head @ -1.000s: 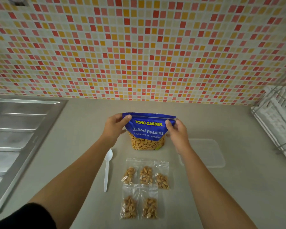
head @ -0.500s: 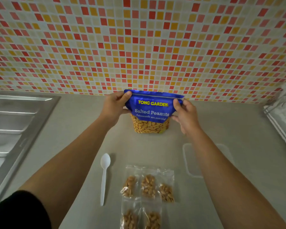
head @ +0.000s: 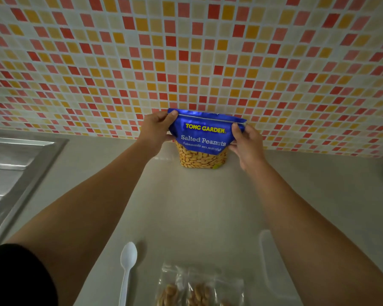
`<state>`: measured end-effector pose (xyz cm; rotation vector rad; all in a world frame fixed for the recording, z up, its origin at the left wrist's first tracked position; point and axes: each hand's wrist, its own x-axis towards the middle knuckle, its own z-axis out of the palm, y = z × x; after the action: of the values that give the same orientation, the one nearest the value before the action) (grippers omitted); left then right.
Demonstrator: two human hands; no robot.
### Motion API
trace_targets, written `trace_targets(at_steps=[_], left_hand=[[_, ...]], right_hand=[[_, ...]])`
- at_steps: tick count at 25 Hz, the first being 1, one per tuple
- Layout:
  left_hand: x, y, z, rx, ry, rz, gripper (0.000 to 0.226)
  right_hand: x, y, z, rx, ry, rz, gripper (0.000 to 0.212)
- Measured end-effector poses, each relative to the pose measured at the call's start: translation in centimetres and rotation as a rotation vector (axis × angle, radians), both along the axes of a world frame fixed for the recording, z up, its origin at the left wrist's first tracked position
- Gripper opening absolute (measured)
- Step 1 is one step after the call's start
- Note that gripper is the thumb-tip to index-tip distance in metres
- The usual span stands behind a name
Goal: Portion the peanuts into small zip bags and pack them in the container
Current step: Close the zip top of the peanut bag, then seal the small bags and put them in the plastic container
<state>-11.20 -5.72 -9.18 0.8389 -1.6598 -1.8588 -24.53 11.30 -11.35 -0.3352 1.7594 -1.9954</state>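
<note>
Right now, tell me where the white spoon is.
Head view, bottom edge, left of centre: the white spoon lies on the counter, just left of the filled zip bags, apart from them.

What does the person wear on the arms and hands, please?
The left hand and the right hand have no gloves, rings or watch. A black sleeve covers the left upper arm; the right forearm is uncovered.

The blue peanut bag [head: 202, 140] stands upright against the tiled wall; filled zip bags [head: 199, 288] lie nearest.
</note>
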Motion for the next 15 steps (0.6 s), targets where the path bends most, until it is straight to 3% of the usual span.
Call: trace_targets(at_steps=[7, 11, 15], left_hand=[[-0.3, -0.3, -0.1, -0.058, -0.043, 0.046, 0.016], [0.6, 1.1, 1.0, -0.359, -0.224, 0.084, 0.036], [3.4, 3.2, 2.3, -0.465, -0.28, 0.211, 0.051]], right_hand=[[-0.8, -0.6, -0.3, 0.047, 0.013, 0.024, 0.011], [-0.2, 0.0, 0.8, 0.311, 0.191, -0.03, 0.028], [2.2, 2.4, 3.7, 0.4, 0.256, -0.16, 0.046]])
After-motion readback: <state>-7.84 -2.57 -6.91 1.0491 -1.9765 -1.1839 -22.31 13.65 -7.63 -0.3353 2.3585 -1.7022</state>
